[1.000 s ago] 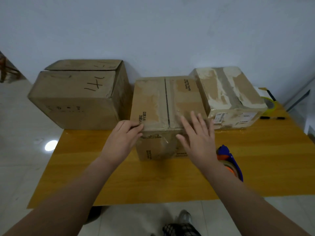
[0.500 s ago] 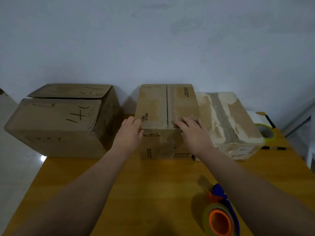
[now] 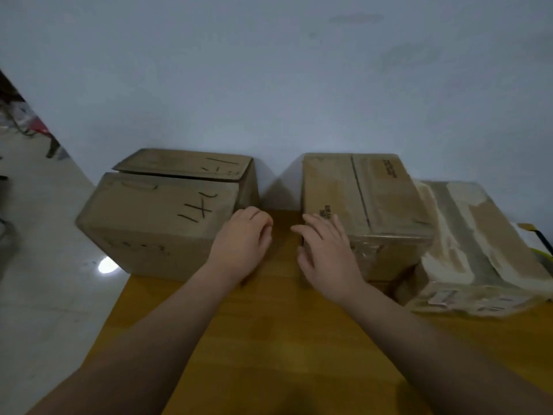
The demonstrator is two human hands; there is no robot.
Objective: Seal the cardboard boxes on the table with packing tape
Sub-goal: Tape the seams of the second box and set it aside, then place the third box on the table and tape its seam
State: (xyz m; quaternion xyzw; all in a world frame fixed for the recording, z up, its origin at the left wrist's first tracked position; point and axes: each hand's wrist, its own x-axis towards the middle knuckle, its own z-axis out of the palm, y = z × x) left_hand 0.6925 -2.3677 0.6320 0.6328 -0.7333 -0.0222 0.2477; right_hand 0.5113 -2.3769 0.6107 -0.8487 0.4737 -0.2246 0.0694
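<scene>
Three cardboard boxes stand along the wall on the wooden table [image 3: 284,339]. The large left box [image 3: 161,211] overhangs the table's left edge and its far flap is raised a little. The middle box [image 3: 368,211] has its flaps down with a seam showing along the top. The right box [image 3: 466,250] is wrapped in torn tape and paper. My left hand [image 3: 242,241] is loosely curled at the large box's near right corner and holds nothing. My right hand [image 3: 326,253] lies with straight fingers against the middle box's near left corner. No tape dispenser is in view.
A yellow and black item [image 3: 541,247] shows at the right edge behind the right box. The wall stands directly behind the boxes. Tiled floor [image 3: 45,265] lies to the left of the table, with furniture legs far left.
The middle box has been pushed back towards the wall. My left hand moved off it to the large box's corner, my right hand slid to its left corner. The tape dispenser left the view.
</scene>
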